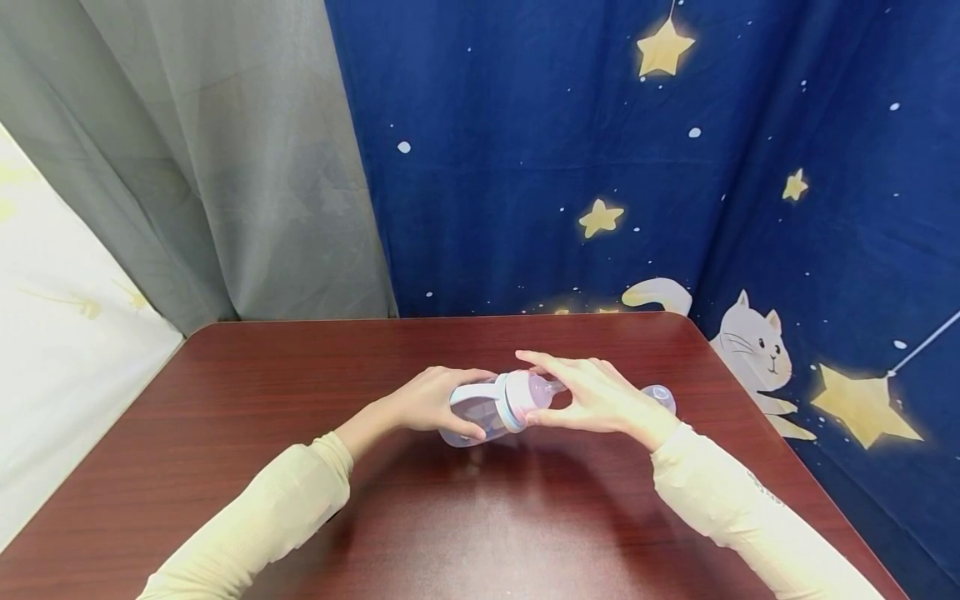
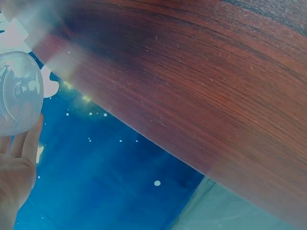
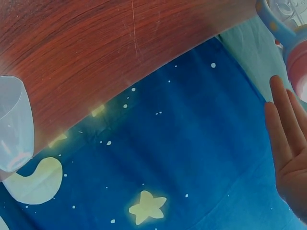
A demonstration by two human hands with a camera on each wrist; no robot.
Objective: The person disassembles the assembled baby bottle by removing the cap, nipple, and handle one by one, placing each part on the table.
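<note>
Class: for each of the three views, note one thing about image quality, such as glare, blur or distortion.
Head view: sharp and evenly lit, soft shadows on the table under the arms. Left wrist view: hazy glare across the upper left; the baby bottle and left hand are blurred. Right wrist view: tilted; the right hand and clear cap are soft at the edges.

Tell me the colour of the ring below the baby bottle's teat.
Pale blue; the ring shows best in the head view.
</note>
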